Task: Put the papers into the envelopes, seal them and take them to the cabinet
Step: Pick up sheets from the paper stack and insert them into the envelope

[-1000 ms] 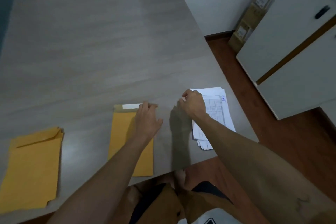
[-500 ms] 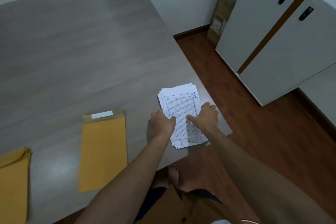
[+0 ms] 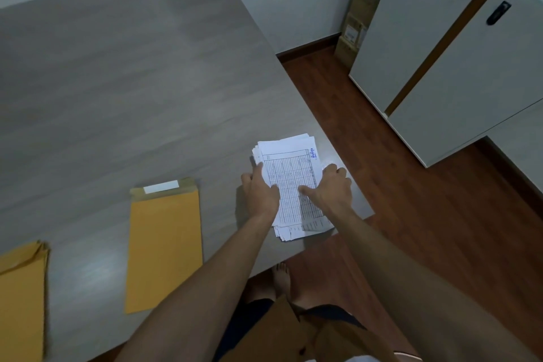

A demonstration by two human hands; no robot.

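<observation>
Grey table fills most of the view, with the white cabinet well apart across the floor. Open envelope lies flat left of the papers near the table's right edge. Left hand and right hand grasp the stack's sides. Sheets look light, floppy and loose, so gripping both long edges together should stop fanning.

An office or home workroom: a broad grey wood-grain desk, white flat-fronted cabinet with black handles, stacked brown cardboard cartons against a white wall, reddish wood-plank floor.
</observation>
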